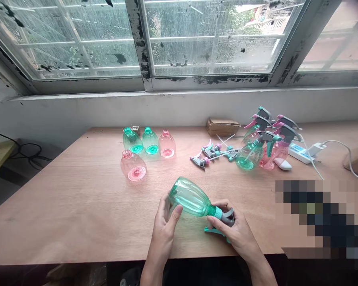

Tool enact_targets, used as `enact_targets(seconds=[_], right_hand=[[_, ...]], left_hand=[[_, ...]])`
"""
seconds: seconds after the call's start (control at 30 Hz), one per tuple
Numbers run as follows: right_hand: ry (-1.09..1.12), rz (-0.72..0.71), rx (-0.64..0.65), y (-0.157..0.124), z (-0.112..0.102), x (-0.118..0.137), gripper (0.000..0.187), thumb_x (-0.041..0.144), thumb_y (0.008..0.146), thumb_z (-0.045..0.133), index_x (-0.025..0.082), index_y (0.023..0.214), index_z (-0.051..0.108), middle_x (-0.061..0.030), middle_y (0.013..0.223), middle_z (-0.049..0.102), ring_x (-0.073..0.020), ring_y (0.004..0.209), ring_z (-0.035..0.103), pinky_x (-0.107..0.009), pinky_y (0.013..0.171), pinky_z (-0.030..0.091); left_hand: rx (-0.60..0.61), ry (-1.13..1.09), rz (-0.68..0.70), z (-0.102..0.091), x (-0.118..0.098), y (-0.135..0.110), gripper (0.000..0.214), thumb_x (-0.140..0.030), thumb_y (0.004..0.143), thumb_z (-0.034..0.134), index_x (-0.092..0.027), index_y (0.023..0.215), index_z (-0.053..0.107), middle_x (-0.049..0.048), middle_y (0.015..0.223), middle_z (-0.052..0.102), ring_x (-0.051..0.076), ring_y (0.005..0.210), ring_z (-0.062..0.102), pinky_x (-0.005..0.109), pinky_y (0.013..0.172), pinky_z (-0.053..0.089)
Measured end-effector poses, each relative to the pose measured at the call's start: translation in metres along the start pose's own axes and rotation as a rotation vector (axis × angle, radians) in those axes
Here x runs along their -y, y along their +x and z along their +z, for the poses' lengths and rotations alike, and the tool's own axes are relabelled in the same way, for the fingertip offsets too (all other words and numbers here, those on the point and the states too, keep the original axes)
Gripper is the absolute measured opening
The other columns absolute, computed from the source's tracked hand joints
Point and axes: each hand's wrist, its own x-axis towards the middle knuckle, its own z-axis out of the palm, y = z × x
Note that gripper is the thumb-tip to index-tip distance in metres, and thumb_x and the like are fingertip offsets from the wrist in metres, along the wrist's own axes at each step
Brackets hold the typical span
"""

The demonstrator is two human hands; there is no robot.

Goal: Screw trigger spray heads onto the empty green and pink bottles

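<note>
Nearest the viewer, the green bottle (191, 198) lies tilted over the front part of the desk (77, 214), held between both hands. Its long axis runs from the rounded base, up and to the left, down to the neck at the lower right. The left hand (166, 222) cups the wide body from below and from the left, thumb laid against the side. The right hand (234, 232) is closed around the grey spray head (226, 217) at the neck end, with the teal trigger poking out beneath its fingers. Each hand is thus already on its own end of the bottle, and nothing stands between them. To the right of the green bottle a blurred patch (322, 218) covers part of the desk. Beyond the green bottle and to its left stands a lone pink bottle (133, 165) with no cap. Farther back is a row of three open bottles (150, 141), two green and one pink. Beyond the green bottle and slightly right lie some loose trigger heads (210, 153) with their thin tubes. Farther right of those is a cluster of capped spray bottles (262, 147), just beside a white power strip (301, 153). A small brown box (222, 127) sits at the far edge of the desk, under the window (209, 39).
</note>
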Motion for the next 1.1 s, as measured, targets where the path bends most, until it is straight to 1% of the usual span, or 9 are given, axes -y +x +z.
enact_targets(seconds=[0.1, 0.23, 0.33, 0.4, 0.5, 0.7, 0.87, 1.0, 1.1], right_hand=[[-0.009, -0.012, 0.009, 0.000, 0.000, 0.001, 0.035, 0.045, 0.081, 0.091, 0.022, 0.101, 0.073, 0.0009, 0.084, 0.070, -0.0204, 0.070, 0.070, -0.039, 0.068, 0.070], [0.002, -0.011, 0.022, 0.000, -0.002, 0.000, 0.033, 0.043, 0.082, 0.091, 0.023, 0.101, 0.074, 0.0019, 0.085, 0.070, -0.0198, 0.071, 0.070, -0.038, 0.068, 0.070], [-0.007, -0.023, 0.034, 0.000, -0.002, -0.001, 0.033, 0.043, 0.082, 0.091, 0.023, 0.102, 0.074, 0.0010, 0.085, 0.070, -0.0203, 0.072, 0.070, -0.038, 0.068, 0.070], [-0.005, -0.026, 0.044, 0.000, -0.002, -0.002, 0.033, 0.042, 0.083, 0.091, 0.023, 0.102, 0.074, 0.0007, 0.086, 0.070, -0.0206, 0.073, 0.070, -0.039, 0.069, 0.070], [0.002, -0.023, 0.049, 0.000, -0.003, -0.003, 0.031, 0.041, 0.084, 0.091, 0.023, 0.103, 0.074, 0.0005, 0.087, 0.070, -0.0201, 0.073, 0.070, -0.039, 0.070, 0.070], [0.007, -0.006, 0.065, 0.000, -0.004, -0.003, 0.031, 0.042, 0.085, 0.090, 0.023, 0.104, 0.074, 0.0009, 0.087, 0.069, -0.0198, 0.074, 0.069, -0.041, 0.072, 0.071], [0.001, -0.018, 0.074, 0.001, -0.005, -0.004, 0.031, 0.041, 0.086, 0.089, 0.024, 0.106, 0.074, 0.0010, 0.087, 0.070, -0.0196, 0.074, 0.068, -0.040, 0.072, 0.070], [-0.007, -0.008, 0.073, 0.001, -0.006, -0.005, 0.032, 0.041, 0.086, 0.089, 0.023, 0.107, 0.073, 0.0004, 0.090, 0.069, -0.0202, 0.074, 0.069, -0.041, 0.072, 0.070], [-0.008, -0.006, 0.074, 0.001, -0.006, -0.005, 0.032, 0.041, 0.086, 0.089, 0.023, 0.107, 0.073, 0.0000, 0.091, 0.068, -0.0202, 0.074, 0.069, -0.041, 0.072, 0.069]], left_hand=[[0.031, 0.011, 0.010, -0.001, -0.001, -0.002, 0.048, -0.042, 0.098, 0.070, -0.030, 0.143, 0.059, 0.0053, 0.156, 0.058, 0.029, 0.155, 0.040, 0.042, 0.127, 0.032], [0.073, -0.047, 0.010, -0.002, -0.001, -0.004, 0.049, -0.037, 0.101, 0.063, -0.030, 0.149, 0.055, 0.0054, 0.161, 0.053, 0.030, 0.157, 0.036, 0.046, 0.129, 0.027], [0.066, -0.109, 0.038, 0.000, -0.001, -0.004, 0.045, -0.034, 0.100, 0.061, -0.027, 0.145, 0.058, 0.0070, 0.156, 0.058, 0.033, 0.153, 0.041, 0.049, 0.127, 0.029], [0.030, -0.105, 0.055, 0.002, -0.001, -0.004, 0.044, -0.039, 0.098, 0.063, -0.025, 0.140, 0.060, 0.0088, 0.148, 0.064, 0.035, 0.146, 0.049, 0.050, 0.124, 0.033], [0.001, -0.041, 0.023, 0.007, -0.004, -0.004, 0.045, -0.045, 0.096, 0.069, -0.025, 0.135, 0.060, 0.0093, 0.139, 0.068, 0.034, 0.136, 0.059, 0.047, 0.115, 0.043], [0.001, -0.034, -0.002, 0.008, -0.006, -0.004, 0.049, -0.044, 0.094, 0.072, -0.026, 0.138, 0.059, 0.0079, 0.137, 0.070, 0.033, 0.134, 0.060, 0.042, 0.112, 0.047], [0.027, -0.034, 0.024, 0.000, 0.004, -0.002, 0.051, -0.041, 0.094, 0.073, -0.029, 0.141, 0.058, 0.0076, 0.144, 0.067, 0.032, 0.139, 0.057, 0.041, 0.113, 0.048], [0.004, -0.072, 0.035, -0.003, 0.011, -0.001, 0.058, -0.039, 0.093, 0.075, -0.035, 0.147, 0.055, 0.0038, 0.157, 0.058, 0.031, 0.151, 0.046, 0.041, 0.121, 0.041], [0.015, -0.075, 0.024, -0.004, 0.012, 0.000, 0.057, -0.037, 0.092, 0.076, -0.035, 0.146, 0.057, 0.0032, 0.160, 0.056, 0.030, 0.154, 0.042, 0.042, 0.123, 0.039]])
